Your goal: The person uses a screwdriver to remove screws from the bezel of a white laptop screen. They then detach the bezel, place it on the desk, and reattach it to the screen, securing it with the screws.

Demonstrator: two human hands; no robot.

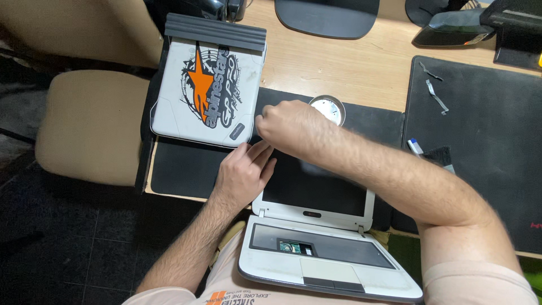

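Head view, looking down. A small white laptop (316, 237) lies opened flat, base toward me on my lap and overhanging the worktop (350, 68) edge, its dark screen lying on the black mat (180, 169). The keyboard is out of the base: I see a dark bay with a small green part showing in it.

My left hand (244, 172) rests flat on the screen's left corner, fingers together and stretched out, gripping nothing; I judge it is pressing down so the lid stays put. My right hand (282, 121) crosses over it from the right, curled into a loose fist just beyond the screen's far edge. It is motion-blurred, and I cannot tell whether the fingers pinch anything small.

Just beyond that fist sits a round metal dish (328, 107), half covered by the hand; probably a parts tray kept within reach. Its contents are unreadable.

On the left, a second white laptop shell (206, 93) with an orange star sticker and a grey ribbed strip lies closed, set aside, touching neither hand.

Far right, another dark mat (480, 141) holds two thin metal strips (435, 90). A beige chair (90, 124) stands left. Dark items along the top edge are cut off.
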